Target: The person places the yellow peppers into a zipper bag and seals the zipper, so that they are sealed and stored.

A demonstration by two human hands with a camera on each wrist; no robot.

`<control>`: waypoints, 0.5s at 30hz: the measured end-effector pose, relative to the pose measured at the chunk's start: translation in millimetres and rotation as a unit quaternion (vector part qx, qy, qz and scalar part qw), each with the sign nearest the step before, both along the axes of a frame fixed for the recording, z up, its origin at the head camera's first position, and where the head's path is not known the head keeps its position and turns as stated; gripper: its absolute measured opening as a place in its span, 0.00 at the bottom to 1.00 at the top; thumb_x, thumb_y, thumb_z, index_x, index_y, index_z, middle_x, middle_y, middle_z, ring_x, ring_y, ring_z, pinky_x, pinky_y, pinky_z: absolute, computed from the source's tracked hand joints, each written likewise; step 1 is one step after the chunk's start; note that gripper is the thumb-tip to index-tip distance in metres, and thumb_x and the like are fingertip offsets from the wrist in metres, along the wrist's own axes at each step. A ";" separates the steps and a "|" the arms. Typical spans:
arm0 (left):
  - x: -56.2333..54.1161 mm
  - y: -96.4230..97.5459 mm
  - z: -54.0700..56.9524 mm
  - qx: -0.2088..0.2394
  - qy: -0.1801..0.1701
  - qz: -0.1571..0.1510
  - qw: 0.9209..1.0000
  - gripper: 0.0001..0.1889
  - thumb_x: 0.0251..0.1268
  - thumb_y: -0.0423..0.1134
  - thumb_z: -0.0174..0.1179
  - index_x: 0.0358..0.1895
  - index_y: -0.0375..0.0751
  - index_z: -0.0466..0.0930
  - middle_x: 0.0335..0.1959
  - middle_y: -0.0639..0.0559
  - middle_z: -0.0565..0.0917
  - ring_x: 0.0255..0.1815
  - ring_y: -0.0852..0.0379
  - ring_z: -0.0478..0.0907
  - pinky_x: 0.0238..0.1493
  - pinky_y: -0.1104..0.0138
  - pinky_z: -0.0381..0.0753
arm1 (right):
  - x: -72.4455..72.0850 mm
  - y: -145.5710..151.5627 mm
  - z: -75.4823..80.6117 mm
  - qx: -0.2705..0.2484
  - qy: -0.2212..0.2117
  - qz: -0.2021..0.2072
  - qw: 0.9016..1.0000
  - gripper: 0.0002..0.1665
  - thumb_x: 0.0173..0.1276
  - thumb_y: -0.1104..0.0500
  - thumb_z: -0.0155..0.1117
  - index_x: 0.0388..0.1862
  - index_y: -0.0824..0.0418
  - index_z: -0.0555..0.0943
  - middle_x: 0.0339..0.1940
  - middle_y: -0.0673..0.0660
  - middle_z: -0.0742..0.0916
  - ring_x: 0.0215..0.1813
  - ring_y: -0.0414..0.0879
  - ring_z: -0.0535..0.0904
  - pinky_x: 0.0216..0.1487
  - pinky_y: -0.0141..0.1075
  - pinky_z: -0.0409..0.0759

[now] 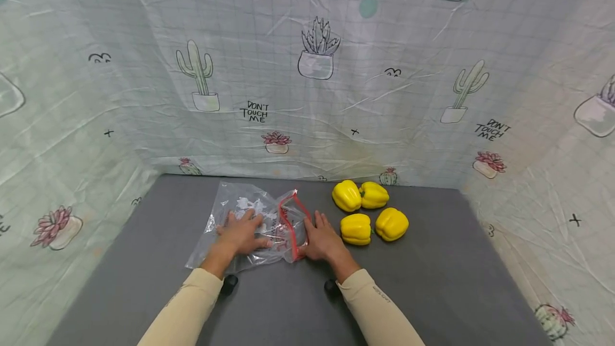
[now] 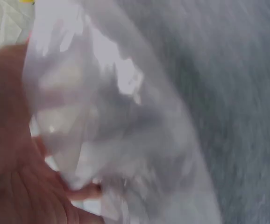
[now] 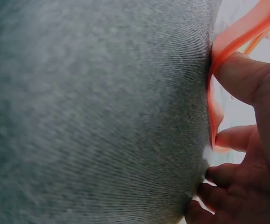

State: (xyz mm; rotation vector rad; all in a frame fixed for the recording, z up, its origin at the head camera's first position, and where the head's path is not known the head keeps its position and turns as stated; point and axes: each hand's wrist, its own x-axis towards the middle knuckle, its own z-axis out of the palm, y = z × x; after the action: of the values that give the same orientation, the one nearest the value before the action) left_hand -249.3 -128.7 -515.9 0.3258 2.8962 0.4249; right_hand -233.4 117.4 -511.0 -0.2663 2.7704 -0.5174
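A clear plastic zip bag (image 1: 269,228) with a red zip strip (image 1: 290,228) along its mouth lies on the grey table. On top of the bag, my left hand (image 1: 238,234) rests with its fingers spread. In the left wrist view, crinkled clear plastic (image 2: 121,126) hides part of that hand's fingers. My right hand (image 1: 323,239) is at the bag's mouth, its fingers extended. Thumb and forefinger touch the red strip (image 3: 214,105) at separate spots in the right wrist view, the mouth gaping slightly there. The other fingertips rest on the table.
Several yellow bell peppers (image 1: 355,229) sit in a cluster to the right of my right hand. A pale cloth printed with potted plants (image 1: 317,63) hangs behind the grey table (image 1: 432,282) and along both sides.
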 end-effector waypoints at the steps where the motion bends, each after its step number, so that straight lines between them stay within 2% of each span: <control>1: 0.1 2.6 0.2 -0.002 0.002 0.002 1.000 0.39 0.61 0.70 0.66 0.71 0.54 0.73 0.79 0.39 0.65 0.74 0.09 0.52 0.54 0.13 0.59 | -0.2 0.1 1.3 0.004 -0.001 0.000 1.000 0.53 0.67 0.42 0.72 0.84 0.58 0.61 0.88 0.66 0.56 0.89 0.62 0.48 0.86 0.56 0.54; 2: 3.2 5.9 6.2 0.001 -0.004 0.004 1.000 0.40 0.61 0.66 0.69 0.74 0.55 0.70 0.79 0.39 0.64 0.76 0.10 0.50 0.56 0.13 0.58 | -0.4 0.3 2.1 0.009 0.000 0.000 1.000 0.53 0.67 0.41 0.72 0.84 0.58 0.61 0.88 0.66 0.56 0.89 0.63 0.49 0.86 0.55 0.54; 4: 3.8 7.9 5.9 0.007 -0.010 0.005 1.000 0.40 0.62 0.61 0.71 0.76 0.58 0.69 0.81 0.39 0.62 0.77 0.10 0.47 0.58 0.13 0.56 | -0.8 0.7 3.3 0.015 -0.001 0.001 1.000 0.53 0.67 0.41 0.72 0.84 0.58 0.62 0.87 0.67 0.56 0.88 0.63 0.49 0.86 0.55 0.54; 5: 6.1 8.5 11.2 0.009 -0.020 0.003 1.000 0.40 0.62 0.58 0.72 0.77 0.59 0.69 0.82 0.38 0.60 0.78 0.10 0.45 0.59 0.12 0.53 | -1.1 0.9 3.4 0.018 -0.001 0.002 1.000 0.54 0.67 0.40 0.72 0.84 0.59 0.62 0.87 0.67 0.56 0.88 0.63 0.50 0.86 0.55 0.54; 6: 5.8 7.4 10.6 0.010 -0.022 -0.002 1.000 0.39 0.61 0.57 0.72 0.77 0.60 0.70 0.82 0.38 0.60 0.78 0.10 0.44 0.59 0.12 0.53 | -1.2 1.1 3.8 0.021 -0.002 0.001 1.000 0.54 0.66 0.40 0.72 0.84 0.59 0.62 0.87 0.67 0.57 0.88 0.63 0.50 0.86 0.55 0.55; 10: 4.7 0.4 11.9 0.025 -0.027 -0.005 0.999 0.31 0.61 0.56 0.72 0.69 0.55 0.81 0.83 0.38 0.60 0.78 0.10 0.45 0.59 0.12 0.52 | -1.2 1.4 4.1 0.022 0.001 0.000 1.000 0.54 0.66 0.40 0.73 0.83 0.59 0.63 0.87 0.67 0.58 0.88 0.64 0.52 0.85 0.56 0.57; 13: 3.6 -2.3 14.8 0.054 -0.028 0.028 0.998 0.23 0.65 0.58 0.69 0.59 0.53 0.89 0.82 0.40 0.64 0.79 0.13 0.48 0.60 0.12 0.52 | -1.1 0.5 4.4 0.025 0.009 0.007 1.000 0.53 0.66 0.39 0.73 0.83 0.58 0.63 0.87 0.68 0.58 0.87 0.64 0.53 0.85 0.56 0.58; 15: 1.9 -0.2 15.4 0.074 -0.024 0.058 0.995 0.22 0.67 0.62 0.66 0.52 0.52 0.92 0.81 0.41 0.66 0.79 0.14 0.50 0.59 0.12 0.50 | -1.3 0.0 5.3 0.026 0.011 0.008 1.000 0.53 0.66 0.39 0.72 0.83 0.57 0.63 0.87 0.67 0.59 0.87 0.64 0.53 0.84 0.56 0.59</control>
State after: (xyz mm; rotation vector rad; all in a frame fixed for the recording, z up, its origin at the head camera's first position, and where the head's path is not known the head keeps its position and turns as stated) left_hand -247.3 -128.9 -500.5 0.1672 2.8512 0.6600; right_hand -234.7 117.4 -505.7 -0.2829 2.7953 -0.4396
